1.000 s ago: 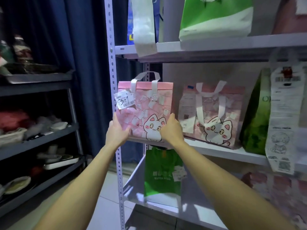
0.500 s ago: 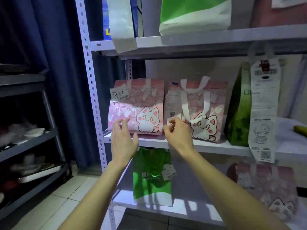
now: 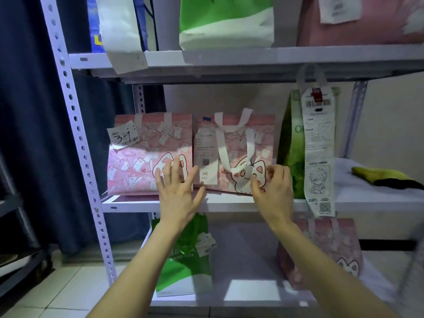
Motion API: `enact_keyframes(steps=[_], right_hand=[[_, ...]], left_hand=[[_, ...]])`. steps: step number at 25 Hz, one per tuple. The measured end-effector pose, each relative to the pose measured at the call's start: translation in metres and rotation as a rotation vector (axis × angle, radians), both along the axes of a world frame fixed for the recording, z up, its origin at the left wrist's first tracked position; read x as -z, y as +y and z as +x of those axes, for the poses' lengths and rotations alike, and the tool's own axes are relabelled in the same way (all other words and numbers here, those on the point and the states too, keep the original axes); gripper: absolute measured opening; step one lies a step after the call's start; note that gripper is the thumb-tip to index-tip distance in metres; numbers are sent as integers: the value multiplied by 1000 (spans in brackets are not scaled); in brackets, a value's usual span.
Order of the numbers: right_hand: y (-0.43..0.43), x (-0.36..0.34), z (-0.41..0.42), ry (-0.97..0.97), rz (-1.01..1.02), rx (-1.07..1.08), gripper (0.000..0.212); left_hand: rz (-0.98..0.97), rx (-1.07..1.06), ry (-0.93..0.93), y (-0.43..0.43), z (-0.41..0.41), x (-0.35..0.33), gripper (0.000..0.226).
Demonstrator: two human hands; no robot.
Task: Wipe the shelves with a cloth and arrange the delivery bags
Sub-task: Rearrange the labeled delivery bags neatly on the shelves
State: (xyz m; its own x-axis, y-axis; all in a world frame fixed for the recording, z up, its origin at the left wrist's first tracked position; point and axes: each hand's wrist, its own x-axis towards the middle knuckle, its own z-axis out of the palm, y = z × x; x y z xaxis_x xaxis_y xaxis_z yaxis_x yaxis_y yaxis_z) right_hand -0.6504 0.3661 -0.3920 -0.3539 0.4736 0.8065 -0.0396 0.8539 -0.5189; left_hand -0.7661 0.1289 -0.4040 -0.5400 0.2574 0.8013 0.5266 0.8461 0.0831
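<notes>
A: Closest in, two bare forearms are reaching up toward the middle shelf (image 3: 229,204). The left hand (image 3: 177,191) is hovering with its fingers spread wide in front of the left pink cat bag (image 3: 142,161). Whether it is touching the bag, I can't tell.

B: The right hand (image 3: 274,189) is sitting at the lower right corner of the second pink cat bag (image 3: 238,143), fingers curling. Pinching or only brushing? Can't tell.

A: Under that shelf a lower green bag (image 3: 183,255) and a lower pink bag (image 3: 321,249) are standing, with the arms crossing in front of both.

B: On the middle shelf the two cat bags are standing upright, side by side. At its right end a leaning green bag (image 3: 291,145) is half hiding behind a long receipt (image 3: 319,152), which is hanging down past the shelf's front edge.

A: Above the shelf, a green-and-white bag (image 3: 226,21) is sitting on the top board.
</notes>
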Motion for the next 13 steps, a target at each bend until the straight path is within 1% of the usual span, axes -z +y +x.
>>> enact_keyframes(steps=[2,4,6,8,11,13], right_hand=[[-3,7,-9,-61,-20,24,65],[-8,16,-18,-125,-101,-51,85],[-7,23,-27,-170,-208,-87,96],[-2,31,-34,-191,-227,-45,96],[2,40,-41,-140,-218,-28,94],[3,42,-43,-110,-230,-14,92]], left_hand=[[-61,-2,15,-2,-8,12,55],[-40,-1,20,-3,-13,21,49],[4,2,22,-3,-19,28,46],[68,2,0,0,-20,40,42],[186,-23,-80,1,-20,66,39],[166,-17,-93,-5,-21,79,38]])
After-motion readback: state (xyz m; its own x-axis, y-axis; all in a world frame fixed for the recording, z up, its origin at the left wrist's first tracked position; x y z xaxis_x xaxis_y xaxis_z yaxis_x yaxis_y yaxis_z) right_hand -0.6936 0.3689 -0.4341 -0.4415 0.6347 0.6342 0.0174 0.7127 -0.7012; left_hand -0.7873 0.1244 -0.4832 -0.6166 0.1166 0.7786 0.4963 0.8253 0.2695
